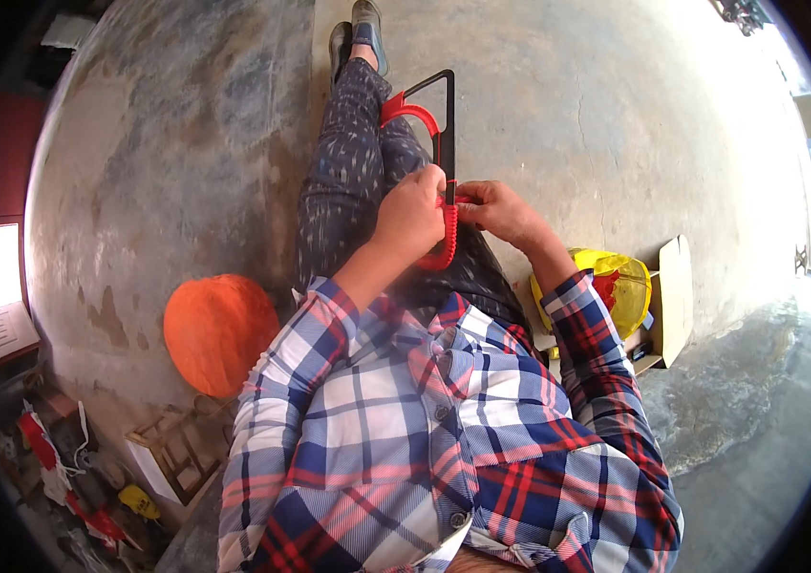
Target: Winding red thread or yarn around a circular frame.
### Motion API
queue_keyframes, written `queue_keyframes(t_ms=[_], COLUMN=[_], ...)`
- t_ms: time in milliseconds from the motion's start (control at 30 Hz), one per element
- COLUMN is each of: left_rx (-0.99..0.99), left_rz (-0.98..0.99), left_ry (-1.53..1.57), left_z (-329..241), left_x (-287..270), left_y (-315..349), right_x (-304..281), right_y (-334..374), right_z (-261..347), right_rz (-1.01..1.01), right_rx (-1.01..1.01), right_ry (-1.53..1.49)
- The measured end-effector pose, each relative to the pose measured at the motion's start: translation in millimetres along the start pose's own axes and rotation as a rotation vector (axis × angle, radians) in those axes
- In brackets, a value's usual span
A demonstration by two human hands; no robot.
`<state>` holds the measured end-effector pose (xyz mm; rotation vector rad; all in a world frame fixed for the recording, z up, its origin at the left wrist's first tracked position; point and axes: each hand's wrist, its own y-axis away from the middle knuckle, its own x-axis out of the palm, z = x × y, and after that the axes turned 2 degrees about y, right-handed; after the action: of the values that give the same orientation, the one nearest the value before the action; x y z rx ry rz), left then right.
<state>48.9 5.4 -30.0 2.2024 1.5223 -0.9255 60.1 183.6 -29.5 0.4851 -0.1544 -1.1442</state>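
A hacksaw (449,124) with a black frame and red handle parts stands lengthwise over my outstretched legs (343,162). My left hand (412,218) is closed around it, near the upper end of its ribbed red handle (450,239). From the other side my right hand (503,212) pinches a small red part beside the frame, where handle and frame meet. The fingertips of both hands come close together there, and what lies between them is partly hidden. The far end of the frame, with a curved red guard (412,110), points toward my shoes.
A round orange object (219,334) sits on the floor to my left. At my right, a yellow see-through bag (627,291) with red things inside rests in an open cardboard box (675,301). A wooden frame (176,454) and mixed clutter lie at the lower left.
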Motion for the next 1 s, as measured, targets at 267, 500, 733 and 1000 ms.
queue_keyframes(t_ms=[267,500,733,1000], left_rx=[-0.608,-0.733,-0.343,-0.252], left_rz=[-0.028,0.173,-0.193,-0.192], left_ry=[1.069,1.185,0.475,0.359], left_z=[29.4,21.5,-18.2,16.4], left_x=[15.4,12.3,9.7,-22.7], left_y=[-0.9,-4.5,1.4,-14.3], right_x=[-20.8,20.2,-12.5,-35.3], right_y=[35.4,117.4,155.6,95.7], right_z=[53.8,100.2,130.8,88.6], right_rz=[-0.317,0.183,0.244,-0.124], right_rx=[-0.478,-0.454,-0.908,-0.564], right_ry=[-0.652,-1.112,-1.217,0.114])
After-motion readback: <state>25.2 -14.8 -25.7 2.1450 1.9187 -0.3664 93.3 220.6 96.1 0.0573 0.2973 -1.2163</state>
